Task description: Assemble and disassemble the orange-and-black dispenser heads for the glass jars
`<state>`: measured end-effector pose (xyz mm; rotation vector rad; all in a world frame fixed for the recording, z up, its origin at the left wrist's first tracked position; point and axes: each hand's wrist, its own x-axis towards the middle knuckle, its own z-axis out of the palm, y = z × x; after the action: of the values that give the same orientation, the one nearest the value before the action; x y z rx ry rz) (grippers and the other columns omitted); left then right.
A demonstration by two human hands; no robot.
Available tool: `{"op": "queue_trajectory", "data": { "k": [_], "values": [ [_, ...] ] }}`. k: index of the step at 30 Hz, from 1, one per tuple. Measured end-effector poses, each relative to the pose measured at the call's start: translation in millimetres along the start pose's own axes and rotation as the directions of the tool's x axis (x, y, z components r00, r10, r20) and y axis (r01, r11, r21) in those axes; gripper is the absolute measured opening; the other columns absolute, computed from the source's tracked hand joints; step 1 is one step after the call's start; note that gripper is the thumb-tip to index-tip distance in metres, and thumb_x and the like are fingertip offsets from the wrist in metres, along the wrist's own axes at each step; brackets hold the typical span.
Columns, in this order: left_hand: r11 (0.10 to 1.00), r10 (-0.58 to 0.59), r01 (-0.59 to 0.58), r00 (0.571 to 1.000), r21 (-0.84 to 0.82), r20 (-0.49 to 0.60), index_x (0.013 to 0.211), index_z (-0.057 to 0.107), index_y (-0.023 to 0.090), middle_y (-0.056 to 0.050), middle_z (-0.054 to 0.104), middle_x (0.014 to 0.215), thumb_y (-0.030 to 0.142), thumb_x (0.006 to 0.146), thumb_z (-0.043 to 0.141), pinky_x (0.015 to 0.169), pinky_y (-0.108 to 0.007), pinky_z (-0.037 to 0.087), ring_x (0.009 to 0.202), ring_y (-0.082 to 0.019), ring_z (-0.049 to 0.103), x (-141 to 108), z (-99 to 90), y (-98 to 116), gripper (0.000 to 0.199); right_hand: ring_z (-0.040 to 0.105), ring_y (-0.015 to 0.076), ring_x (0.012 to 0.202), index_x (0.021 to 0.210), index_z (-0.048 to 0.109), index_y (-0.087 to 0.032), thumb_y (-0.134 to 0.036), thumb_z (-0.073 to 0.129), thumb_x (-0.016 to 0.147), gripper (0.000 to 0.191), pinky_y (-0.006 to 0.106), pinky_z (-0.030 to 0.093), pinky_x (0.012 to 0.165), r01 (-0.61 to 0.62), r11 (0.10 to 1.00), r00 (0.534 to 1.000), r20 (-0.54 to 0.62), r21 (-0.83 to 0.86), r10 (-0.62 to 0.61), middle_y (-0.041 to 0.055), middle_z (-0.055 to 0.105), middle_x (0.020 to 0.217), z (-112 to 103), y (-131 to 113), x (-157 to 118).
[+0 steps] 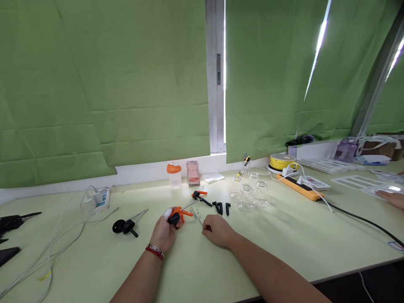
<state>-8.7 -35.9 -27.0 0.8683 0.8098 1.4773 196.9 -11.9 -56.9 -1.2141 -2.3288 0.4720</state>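
My left hand (164, 231) is closed around an orange and black part (179, 215) with a thin metal rod that points up and to the right. To its right, my right hand (217, 230) is pinched low over the table, by a few small metal pieces (196, 213); what its fingertips hold is too small to name. Just beyond the hands lies a black and orange part (200, 197). Several short black pieces (221, 208) rest right of it. Two black round parts with metal rods (128, 226) lie left of my left hand.
Several clear glass jars (246, 198) stand right of centre. An orange-lidded cup (174, 176) is at the back. An orange power strip (299, 187) and black cable lie right, white cables and a white power strip (102, 199) left. Another person's hand (391, 198) rests at the far right.
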Motion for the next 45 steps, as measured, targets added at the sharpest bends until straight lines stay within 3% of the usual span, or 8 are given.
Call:
{"op": "queue_trajectory", "data": {
  "k": [7,18,23,29,32,35,38,45],
  "values": [
    [1.0,0.004,-0.004,1.0,0.002,0.001,0.087,0.063,0.011,0.001,0.051,0.054,0.034,0.08,0.054,0.051,-0.024,0.037,0.048,-0.011,0.044,0,0.4,-1,0.026,0.053,0.0152,0.074,0.079,0.062,-0.018,-0.034,0.063,0.069,0.019,0.024,0.033,0.06,-0.206,0.977,0.977,-0.058,-0.058,0.203,0.0038,0.061,0.088,-3,-1,2],
    [0.999,-0.037,0.037,0.999,0.024,0.028,0.085,0.061,0.012,0.0,0.054,0.061,0.04,0.08,0.054,0.052,-0.025,0.037,0.05,-0.011,0.046,1,1.9,-5,0.029,0.053,0.0148,0.073,0.075,0.062,-0.017,-0.018,0.051,0.076,0.011,0.024,0.034,0.062,0.001,0.994,0.997,0.083,-0.106,0.008,0.0048,0.061,0.085,-14,-13,-7],
    [0.998,-0.049,0.048,0.997,0.029,0.051,0.088,0.059,0.013,0.001,0.053,0.059,0.04,0.081,0.053,0.054,-0.026,0.038,0.05,-0.011,0.046,0,4.6,-8,0.028,0.048,0.0112,0.063,0.078,0.06,-0.018,-0.021,0.049,0.079,0.011,0.021,0.034,0.055,0.066,0.982,0.992,0.09,0.175,-0.083,0.0003,0.058,0.073,-22,-18,-13],
    [0.992,-0.118,0.114,0.992,0.061,0.049,0.09,0.057,0.016,0.001,0.052,0.063,0.039,0.081,0.052,0.052,-0.026,0.037,0.05,-0.011,0.047,-5,15.9,-16,0.026,0.044,0.009,0.056,0.078,0.06,-0.018,-0.029,0.054,0.079,0.013,0.021,0.037,0.052,0.139,0.753,0.989,-0.135,0.643,-0.067,-0.0022,0.053,0.064,-24,-22,-5],
    [0.984,-0.161,0.154,0.984,0.093,0.076,0.092,0.057,0.015,0.001,0.052,0.063,0.041,0.08,0.053,0.051,-0.025,0.036,0.051,-0.012,0.047,-9,25.1,-24,0.029,0.052,0.0117,0.068,0.085,0.062,-0.018,-0.03,0.054,0.08,0.016,0.025,0.044,0.063,0.238,0.708,0.948,-0.317,0.664,-0.022,0.001,0.058,0.077,-27,-26,1],
    [0.98,-0.183,0.174,0.978,0.094,0.103,0.093,0.057,0.016,0.001,0.051,0.063,0.044,0.08,0.054,0.052,-0.026,0.036,0.052,-0.012,0.047,-12,31.9,-30,0.031,0.054,0.0127,0.072,0.088,0.064,-0.018,-0.03,0.052,0.082,0.018,0.026,0.046,0.068,0.29,0.765,0.9,-0.437,0.575,-0.013,0.003,0.057,0.082,-30,-30,4],
    [0.977,-0.203,0.189,0.967,0.1,0.154,0.095,0.058,0.016,0.001,0.051,0.063,0.044,0.08,0.055,0.055,-0.026,0.037,0.054,-0.012,0.048,-15,34.1,-33,0.032,0.054,0.0124,0.07,0.09,0.064,-0.019,-0.03,0.052,0.081,0.018,0.027,0.048,0.067,0.268,0.775,0.9,-0.437,0.573,0.011,0.0031,0.057,0.082,-28,-31,6],
    [0.969,-0.242,0.22,0.93,0.109,0.278,0.094,0.06,0.018,-0.001,0.053,0.065,0.05,0.081,0.054,0.055,-0.027,0.035,0.057,-0.013,0.047,-20,37.4,-32,0.036,0.054,0.011,0.06,0.09,0.054,-0.021,-0.036,0.061,0.075,0.022,0.031,0.056,0.065,0.23,0.545,0.923,-0.358,0.806,0.142,-0.0032,0.051,0.068,-17,-36,11]
  ]
}}
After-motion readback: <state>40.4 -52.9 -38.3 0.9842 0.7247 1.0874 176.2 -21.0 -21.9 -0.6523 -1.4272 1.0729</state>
